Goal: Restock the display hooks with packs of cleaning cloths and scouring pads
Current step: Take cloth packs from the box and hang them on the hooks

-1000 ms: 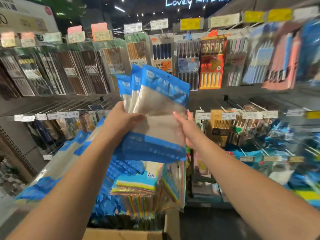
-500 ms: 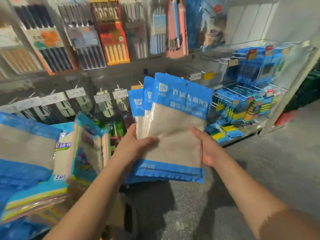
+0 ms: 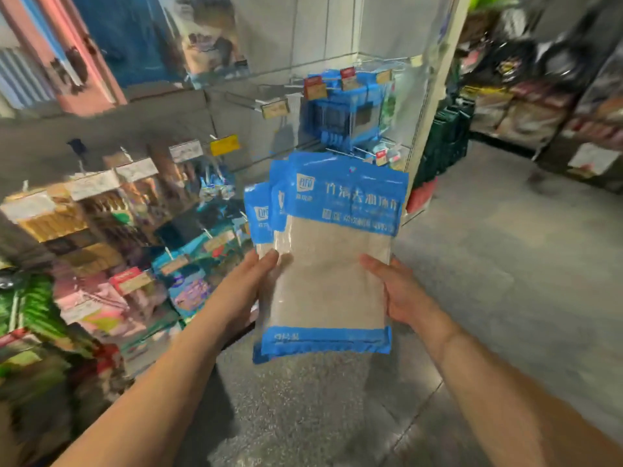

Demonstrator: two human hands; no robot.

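three or so cloth packs [image 3: 332,264], fanned, are held up at mid-height between both hands: left hand [image 3: 247,288] grips the left edge, right hand [image 3: 399,294] the right. above the grip, blue headers with the hang holes. likely light, floppy, slick film; pinch near the header to hook.

Both bare forearms reach forward — the left hand [image 3: 243,291] and the right hand [image 3: 401,293] grip something between them, thumbs forward.
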